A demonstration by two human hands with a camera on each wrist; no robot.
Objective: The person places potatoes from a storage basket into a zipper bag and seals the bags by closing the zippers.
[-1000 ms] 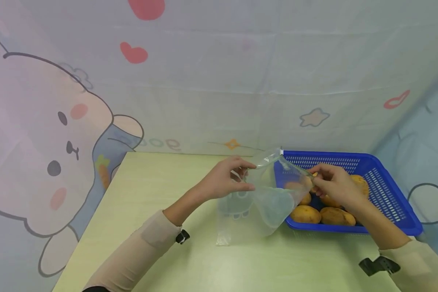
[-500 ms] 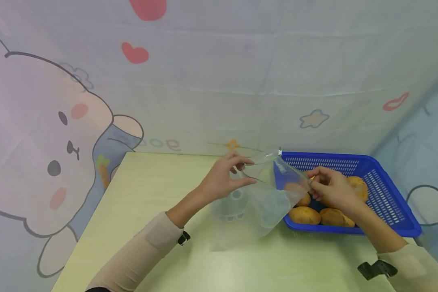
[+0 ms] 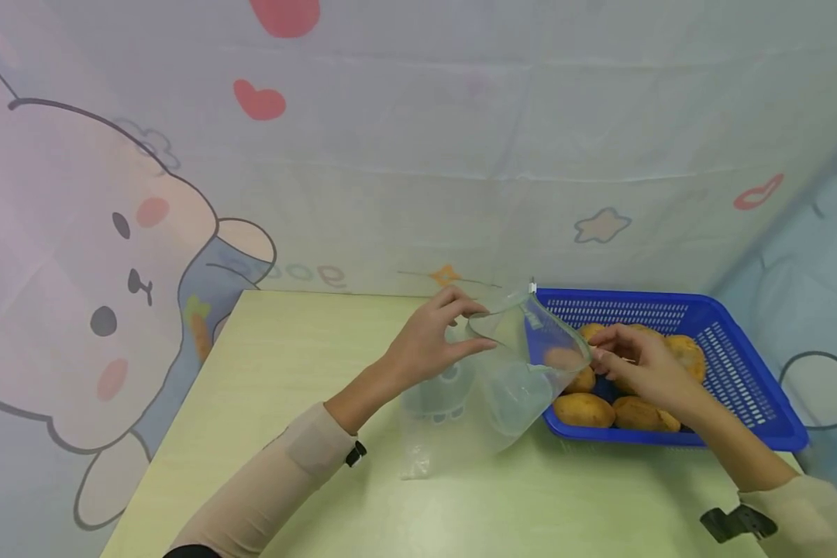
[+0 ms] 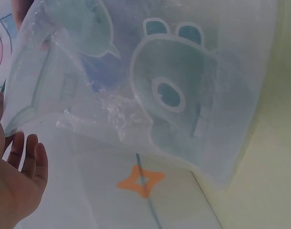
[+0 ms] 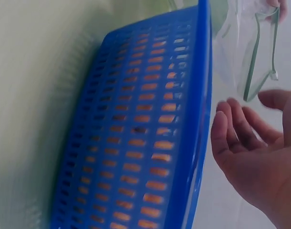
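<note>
A clear slider zip bag (image 3: 491, 403) printed with a green cartoon animal hangs over the table with its mouth spread. My left hand (image 3: 428, 341) holds the bag at the left side of its mouth, thumb and index finger apart along the rim. My right hand (image 3: 645, 368) is beside the rim's right corner, over the basket. In the right wrist view, the right fingers (image 5: 235, 125) are loosely bent, with a small gap between them and the bag's corner. Several potatoes (image 3: 583, 411) lie in a blue plastic basket (image 3: 746, 380); the right hand hides some of them.
The basket stands at the table's right rear, against a printed cloth backdrop (image 3: 390, 155). The pale yellow-green table (image 3: 307, 341) extends to the left and front. A white slider (image 3: 532, 287) sits at the bag's far corner.
The right hand has let go of the bag's right corner and shifted slightly right. The bag's mouth has widened. The left hand has moved slightly and still holds the bag.
</note>
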